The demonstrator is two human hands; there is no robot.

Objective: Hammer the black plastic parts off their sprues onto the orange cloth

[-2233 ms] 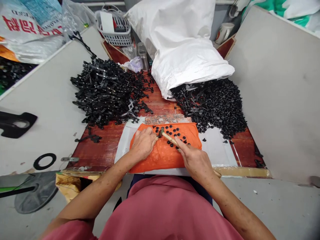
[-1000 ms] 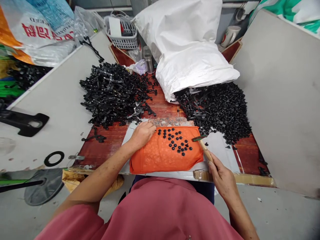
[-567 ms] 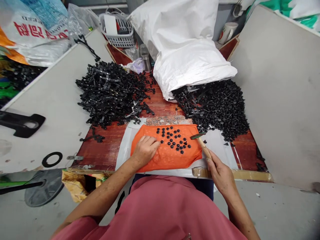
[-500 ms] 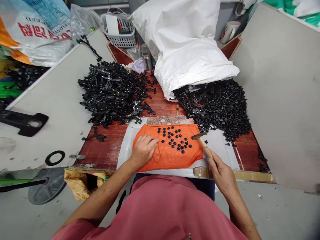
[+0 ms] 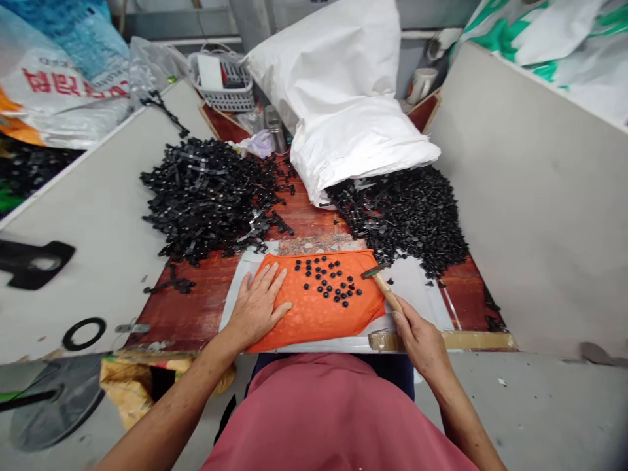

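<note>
My left hand (image 5: 260,302) lies flat with fingers spread on the left part of an orange cloth (image 5: 304,327). Several small round black pieces (image 5: 326,294) sit scattered over the cloth's middle and right. My right hand (image 5: 417,335) is wrapped round the wooden handle of a small hammer (image 5: 387,292). The hammer's dark, greenish head hovers at or just above the cloth's right edge, beside the black pieces; whether it touches the cloth I cannot tell. White sheeting (image 5: 417,288) shows under the cloth on both sides.
A heap of black strap-like parts (image 5: 210,196) stands at the back left. Small black parts (image 5: 417,216) pile at the back right, below a white sack (image 5: 363,144). Grey boards (image 5: 530,196) slope up at both sides. A basket (image 5: 223,85), a flask (image 5: 275,131) and a mug (image 5: 422,85) stand behind.
My left hand has slid left and its fingers, bunched before, are now spread flat. The view has shifted a little; the right hand still grips the hammer in about the same place.
</note>
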